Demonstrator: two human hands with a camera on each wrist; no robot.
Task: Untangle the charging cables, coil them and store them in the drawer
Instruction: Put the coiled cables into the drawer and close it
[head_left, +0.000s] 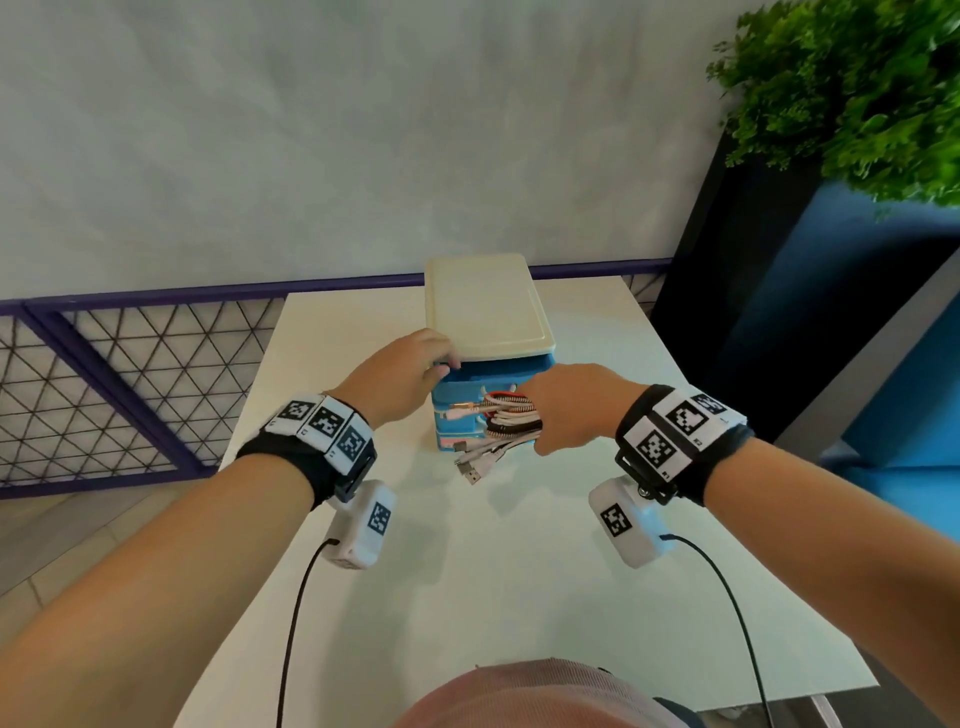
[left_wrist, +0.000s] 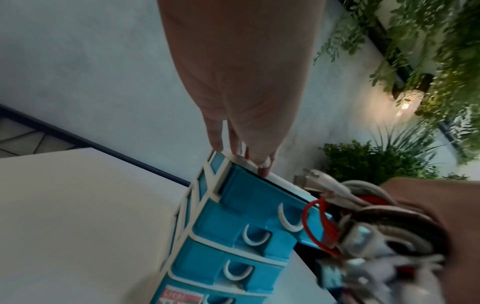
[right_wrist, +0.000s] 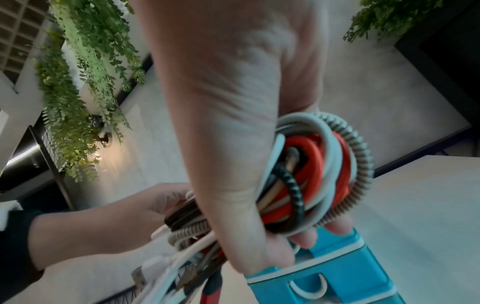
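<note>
A blue drawer unit (head_left: 488, 306) with a cream top stands at the far middle of the white table (head_left: 467, 597). My left hand (head_left: 441, 361) rests on its top front left corner; in the left wrist view the fingertips (left_wrist: 262, 166) touch the white rim with fairly straight fingers. My right hand (head_left: 566, 410) grips a coiled bundle of cables (head_left: 511, 421), red, white, black and braided, right in front of the drawers. USB plugs (head_left: 470, 467) dangle from the bundle. The top drawer (left_wrist: 259, 197) juts out slightly beyond the lower ones. The right wrist view shows the coil (right_wrist: 311, 174) inside my curled fingers, above a drawer (right_wrist: 337, 288).
A purple railing with wire mesh (head_left: 130, 374) runs along the table's left and back. A dark planter with a green plant (head_left: 857, 93) stands at the right. A grey wall lies behind. The wrist cameras' black leads (head_left: 296, 623) hang over the near table.
</note>
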